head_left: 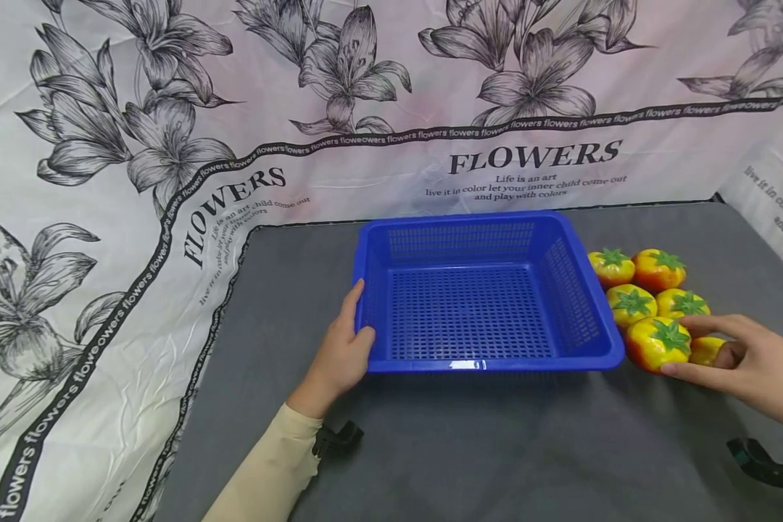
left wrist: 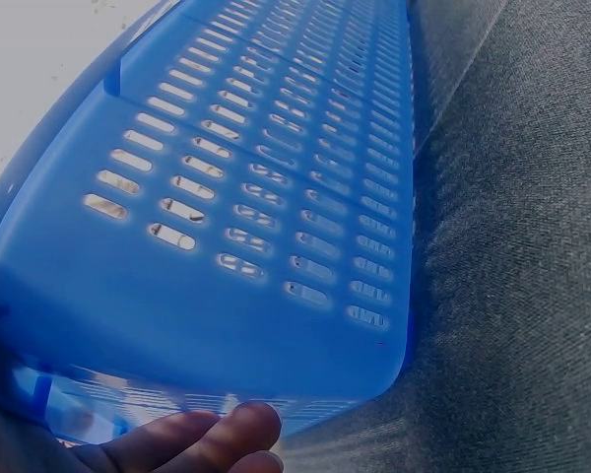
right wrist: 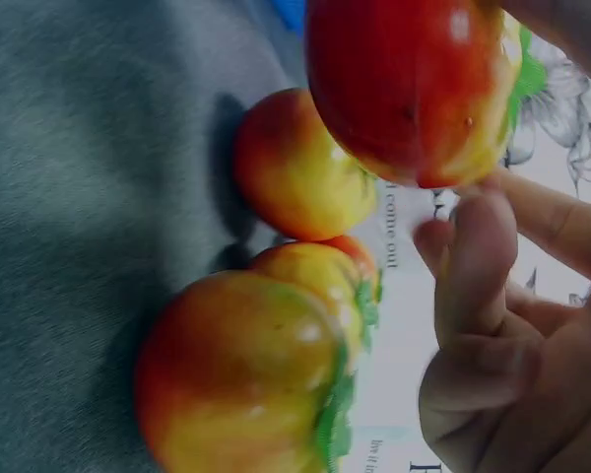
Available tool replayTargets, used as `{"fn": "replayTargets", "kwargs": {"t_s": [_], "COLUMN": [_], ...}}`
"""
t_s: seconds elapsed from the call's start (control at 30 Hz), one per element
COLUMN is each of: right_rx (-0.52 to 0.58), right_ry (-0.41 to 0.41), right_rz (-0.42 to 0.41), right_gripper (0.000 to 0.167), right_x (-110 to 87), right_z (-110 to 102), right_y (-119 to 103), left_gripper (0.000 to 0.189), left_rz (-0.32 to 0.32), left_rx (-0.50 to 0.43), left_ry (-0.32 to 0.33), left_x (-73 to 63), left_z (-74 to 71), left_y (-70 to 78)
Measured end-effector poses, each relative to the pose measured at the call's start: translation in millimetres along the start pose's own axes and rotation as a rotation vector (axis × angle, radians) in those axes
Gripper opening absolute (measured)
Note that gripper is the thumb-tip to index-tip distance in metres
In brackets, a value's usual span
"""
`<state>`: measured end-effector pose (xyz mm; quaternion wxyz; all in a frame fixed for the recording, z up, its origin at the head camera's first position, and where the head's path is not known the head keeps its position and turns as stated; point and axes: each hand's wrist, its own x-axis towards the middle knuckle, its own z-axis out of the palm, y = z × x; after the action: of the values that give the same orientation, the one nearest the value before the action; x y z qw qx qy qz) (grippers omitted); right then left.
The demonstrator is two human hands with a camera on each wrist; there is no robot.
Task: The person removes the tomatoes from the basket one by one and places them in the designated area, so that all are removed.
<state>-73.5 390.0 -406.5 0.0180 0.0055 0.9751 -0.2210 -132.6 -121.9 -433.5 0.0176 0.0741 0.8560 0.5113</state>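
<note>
A blue plastic basket (head_left: 496,365) with slotted walls stands on the grey table, and no objects lie in it. My left hand (head_left: 342,351) grips its left rim, thumb on top; in the left wrist view the fingers (left wrist: 246,429) curl under the rim beside the slotted wall. Just right of the basket, my right hand (head_left: 750,362) pinches a yellow-red tomato (head_left: 649,346) with a green leafy top between thumb and fingers. The right wrist view shows this tomato (right wrist: 404,89) raised off the table, above the others. Its far side is hidden there.
Several more tomatoes (head_left: 631,303) lie close together along the basket's right side, one partly hidden behind my right hand. A white cloth (head_left: 535,170) with flower prints and lettering hangs behind the table (head_left: 470,449) and down its left side.
</note>
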Motion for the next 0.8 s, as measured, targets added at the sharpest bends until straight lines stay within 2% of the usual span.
{"fn": "replayTargets", "kwargs": {"t_s": [0.17,0.6,0.8], "right_rx": [-0.064,-0.144,-0.166], "right_ry": [0.047,-0.023,-0.017], "right_rz": [-0.031,-0.033,-0.053], "right_gripper": [0.078,0.081,0.078], "right_x": [1.3,3.9,3.8], "right_z": [5.5,16.6,20.2], "right_y": [2.1,1.4,2.2], "left_gripper": [0.078,0.077,0.077], "left_rz": [0.008,-0.003,0.001], "left_rx": [0.001,0.004,-0.001], "left_ry": [0.010,-0.010,-0.010], "left_x": [-0.5,-2.1,-2.2], "left_z": [-2.3,-0.6,-0.9], "left_y": [0.4,-2.9,-3.3]}}
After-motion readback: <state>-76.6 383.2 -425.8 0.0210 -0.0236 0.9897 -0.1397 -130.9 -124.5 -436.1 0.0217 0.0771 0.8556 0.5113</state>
